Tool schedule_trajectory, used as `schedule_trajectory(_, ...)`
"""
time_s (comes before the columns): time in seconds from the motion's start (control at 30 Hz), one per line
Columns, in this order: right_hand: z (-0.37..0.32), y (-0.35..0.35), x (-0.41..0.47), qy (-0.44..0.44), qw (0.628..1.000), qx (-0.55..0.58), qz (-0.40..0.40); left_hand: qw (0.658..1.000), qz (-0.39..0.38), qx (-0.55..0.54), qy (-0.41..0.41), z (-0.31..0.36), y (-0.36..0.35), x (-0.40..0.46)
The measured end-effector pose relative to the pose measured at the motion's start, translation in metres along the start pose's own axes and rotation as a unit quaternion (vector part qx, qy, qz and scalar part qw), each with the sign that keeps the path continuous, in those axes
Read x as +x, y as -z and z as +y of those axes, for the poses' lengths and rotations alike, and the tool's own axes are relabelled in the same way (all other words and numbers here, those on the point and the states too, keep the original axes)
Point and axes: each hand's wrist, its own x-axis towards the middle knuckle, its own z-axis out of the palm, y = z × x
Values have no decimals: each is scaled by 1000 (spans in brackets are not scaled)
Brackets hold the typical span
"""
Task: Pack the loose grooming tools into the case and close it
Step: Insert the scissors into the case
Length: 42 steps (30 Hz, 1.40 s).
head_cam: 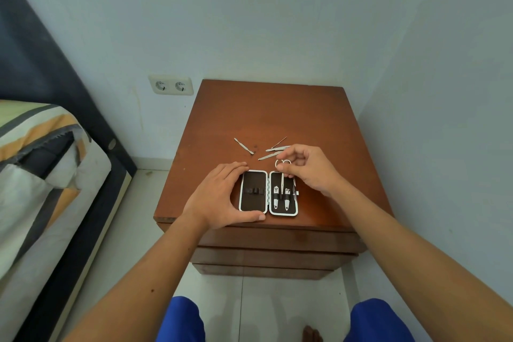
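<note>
The open case (268, 193) lies flat near the front edge of a brown wooden nightstand (277, 114). It has two dark halves with shiny white rims and rounded corners, and no writing can be read on it. The left hand (219, 197) is open and curved around the left half, thumb along the near edge and fingers at the far corner. The right half holds two small metal nail clippers (281, 197), side by side under a black strap. The right hand (306, 168) pinches the round loops of small silver scissors (282, 175), whose tip points down between the clippers. Just past the hands, thin metal tools (270, 153) lie loose on the wood, and one more tool (244, 146) lies farther left.
</note>
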Motion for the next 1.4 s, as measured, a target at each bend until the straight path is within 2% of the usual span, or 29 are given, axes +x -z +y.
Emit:
schedule_trajectory(0.2, -3, -1, -3, -4, 1000, -3, 5, 1000, 3, 0, -1, 0, 0, 1)
schedule_trajectory(0.43, -8, -3, -4, 11, 997, -75, 9, 1000, 2, -4, 1, 0, 0, 0)
schedule_trajectory(0.63, -6, 1, -3, -12, 1000, 2, 17, 1000, 7, -3, -3, 0, 0, 0)
schedule_trajectory(0.8, -6, -1, -6, -10, 1000, -14, 3, 1000, 6, -4, -2, 0, 0, 0)
schedule_trajectory(0.93, -5, -3, -7, 28, 993, -113, 4, 1000, 4, -9, 0, 0, 0, 0)
schedule_trajectory(1.1, -2, -6, -15, 117, 957, -265, -10, 1000, 7, -7, 0, 0, 0, 0)
schedule_trajectory(1.2, -1, -2, -24, 128, 949, -289, -4, 1000, 7, -6, -1, 1, 0, 0)
schedule_trajectory(1.4, -2, 5, -44, 102, 925, -361, -69, 1000, 9, -3, -2, 2, 0, -1)
